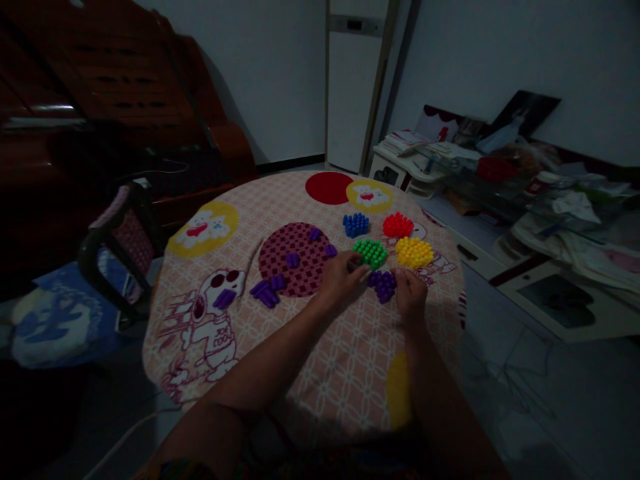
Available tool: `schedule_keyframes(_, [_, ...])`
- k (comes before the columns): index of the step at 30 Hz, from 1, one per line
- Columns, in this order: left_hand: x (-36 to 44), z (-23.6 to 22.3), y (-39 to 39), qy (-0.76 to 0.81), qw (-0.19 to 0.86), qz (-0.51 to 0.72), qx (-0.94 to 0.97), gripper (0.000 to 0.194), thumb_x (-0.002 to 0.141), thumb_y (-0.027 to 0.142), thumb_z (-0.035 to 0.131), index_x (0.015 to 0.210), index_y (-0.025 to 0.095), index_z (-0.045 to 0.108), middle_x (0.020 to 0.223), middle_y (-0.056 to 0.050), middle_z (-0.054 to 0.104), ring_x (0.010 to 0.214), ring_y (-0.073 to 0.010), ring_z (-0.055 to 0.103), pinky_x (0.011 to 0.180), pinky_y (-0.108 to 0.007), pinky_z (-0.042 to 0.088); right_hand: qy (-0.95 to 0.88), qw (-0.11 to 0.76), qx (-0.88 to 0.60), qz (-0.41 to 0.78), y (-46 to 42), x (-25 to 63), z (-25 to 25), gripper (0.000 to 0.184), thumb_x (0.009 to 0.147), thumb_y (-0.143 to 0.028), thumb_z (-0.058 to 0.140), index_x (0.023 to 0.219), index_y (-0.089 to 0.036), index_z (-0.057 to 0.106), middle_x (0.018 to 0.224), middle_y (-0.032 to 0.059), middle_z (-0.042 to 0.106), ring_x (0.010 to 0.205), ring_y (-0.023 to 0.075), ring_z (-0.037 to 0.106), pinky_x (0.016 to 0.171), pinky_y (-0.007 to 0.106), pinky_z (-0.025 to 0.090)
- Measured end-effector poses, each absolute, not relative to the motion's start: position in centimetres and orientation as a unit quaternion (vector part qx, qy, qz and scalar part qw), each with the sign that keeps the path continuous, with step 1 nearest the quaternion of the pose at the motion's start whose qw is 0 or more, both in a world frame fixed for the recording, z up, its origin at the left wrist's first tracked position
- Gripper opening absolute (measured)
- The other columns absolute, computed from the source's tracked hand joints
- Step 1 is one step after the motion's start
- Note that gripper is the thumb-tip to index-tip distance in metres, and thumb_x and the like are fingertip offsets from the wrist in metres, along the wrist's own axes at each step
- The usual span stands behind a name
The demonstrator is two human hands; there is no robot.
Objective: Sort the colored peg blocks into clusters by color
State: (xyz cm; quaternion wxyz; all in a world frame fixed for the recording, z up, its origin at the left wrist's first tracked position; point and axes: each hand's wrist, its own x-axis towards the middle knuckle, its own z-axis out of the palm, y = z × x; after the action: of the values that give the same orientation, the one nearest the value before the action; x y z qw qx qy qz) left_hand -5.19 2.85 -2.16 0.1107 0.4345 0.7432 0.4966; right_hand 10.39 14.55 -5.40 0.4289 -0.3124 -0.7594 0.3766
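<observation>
A cluster of upright purple pegs [383, 287] stands on the cloth-covered table between my two hands. My left hand [345, 277] is at its left side, near the cluster of green pegs [370, 253]; its fingers are curled in, and I cannot make out what is in them. My right hand [413, 293] is closed at the right edge of the purple cluster, its fingertips close to the pegs; what they hold is hidden. Loose purple pegs [266, 292] lie in a small heap to the left, with more purple pieces [292, 260] scattered around it.
Beyond my hands stand clusters of blue pegs [356, 225], red pegs [398, 225] and yellow pegs [414, 253]. The patterned tablecloth [330, 360] covers a round table. A chair [123, 247] is at the left, and a cluttered cabinet [500, 180] runs along the right wall.
</observation>
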Motion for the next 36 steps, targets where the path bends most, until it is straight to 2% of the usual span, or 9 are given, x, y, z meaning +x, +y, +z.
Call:
schedule_keyframes(2, [-7.2,-1.9,2.4,0.754,0.038,0.509,0.413,0.027,0.090,0.032,0.062,0.110,0.016,0.068,0.101,-0.007,0.072,0.086,-0.0179,0.067,0.081,-0.030,0.053,-0.760,0.428,-0.316,0.374,14.5,10.4,-5.4,0.038,0.096,-0.044,0.049,0.077,-0.017,0.068,0.067,0.0016,0.061,0.070,0.0178,0.057,0.067,0.029,0.042])
schedule_keyframes(6, [-11.2,-2.0,2.0,0.820,-0.068,0.427,0.375,0.029,0.094,0.029,0.055,0.118,0.016,0.066,0.118,-0.013,0.069,0.110,-0.0242,0.063,0.098,-0.037,0.048,-0.760,0.428,-0.317,0.373,14.6,10.4,-5.6,0.038,0.096,-0.044,0.048,0.079,-0.017,0.069,0.068,0.0019,0.063,0.070,0.0180,0.058,0.067,0.030,0.043])
schedule_keyframes(12, [-12.8,-3.3,2.3,0.872,0.002,0.296,0.390,0.020,0.091,0.034,0.063,0.103,0.020,0.070,0.108,-0.012,0.071,0.101,-0.0266,0.065,0.088,-0.036,0.048,-0.768,0.426,-0.317,0.359,14.6,10.4,-5.5,0.039,0.097,-0.044,0.047,0.079,-0.018,0.069,0.068,0.0020,0.063,0.068,0.0177,0.057,0.066,0.029,0.043])
schedule_keyframes(16, [-12.7,-3.7,2.2,0.847,0.024,0.343,0.405,0.016,0.083,0.023,0.070,0.099,0.018,0.069,0.099,-0.009,0.073,0.092,-0.0233,0.066,0.085,-0.035,0.049,-0.770,0.423,-0.316,0.359,14.5,10.4,-5.4,0.041,0.097,-0.045,0.046,0.077,-0.018,0.068,0.066,0.0015,0.061,0.067,0.0176,0.055,0.065,0.029,0.042])
schedule_keyframes(19, [-12.5,-3.0,1.8,0.801,0.065,0.402,0.438,0.016,0.084,0.018,0.066,0.099,0.016,0.071,0.095,-0.007,0.074,0.087,-0.0203,0.067,0.083,-0.033,0.051,-0.767,0.422,-0.321,0.362,14.5,10.4,-5.4,0.041,0.097,-0.045,0.046,0.075,-0.018,0.066,0.065,0.0009,0.059,0.067,0.0173,0.054,0.065,0.029,0.042])
schedule_keyframes(22, [-11.6,-1.7,1.1,0.754,0.084,0.440,0.480,0.025,0.085,0.017,0.061,0.108,0.017,0.072,0.099,-0.005,0.075,0.088,-0.0189,0.068,0.083,-0.030,0.051,-0.763,0.420,-0.327,0.366,14.4,10.4,-5.4,0.039,0.096,-0.044,0.048,0.074,-0.018,0.066,0.065,0.0003,0.058,0.067,0.0169,0.053,0.065,0.029,0.041])
schedule_keyframes(26, [-9.0,-0.7,0.5,0.706,0.129,0.435,0.545,0.032,0.084,0.017,0.060,0.114,0.019,0.069,0.095,-0.004,0.074,0.084,-0.0170,0.068,0.080,-0.028,0.051,-0.764,0.417,-0.326,0.369,14.4,10.4,-5.2,0.039,0.096,-0.045,0.047,0.074,-0.018,0.065,0.065,0.0000,0.058,0.067,0.0166,0.054,0.066,0.029,0.041])
schedule_keyframes(31, [-5.6,-1.7,0.5,0.681,0.188,0.406,0.579,0.028,0.080,0.014,0.059,0.105,0.021,0.067,0.091,-0.001,0.073,0.081,-0.0155,0.066,0.076,-0.026,0.049,-0.764,0.418,-0.321,0.372,14.3,10.5,-5.1,0.039,0.096,-0.045,0.047,0.074,-0.018,0.064,0.065,-0.0004,0.057,0.067,0.0161,0.053,0.065,0.028,0.041])
schedule_keyframes(36, [-3.5,-2.3,0.6,0.691,0.159,0.388,0.589,0.021,0.079,0.013,0.059,0.097,0.021,0.065,0.088,-0.001,0.069,0.079,-0.0160,0.063,0.076,-0.026,0.049,-0.768,0.420,-0.316,0.366,14.4,10.4,-5.1,0.039,0.096,-0.046,0.048,0.073,-0.019,0.063,0.065,-0.0004,0.057,0.066,0.0162,0.052,0.066,0.029,0.041])
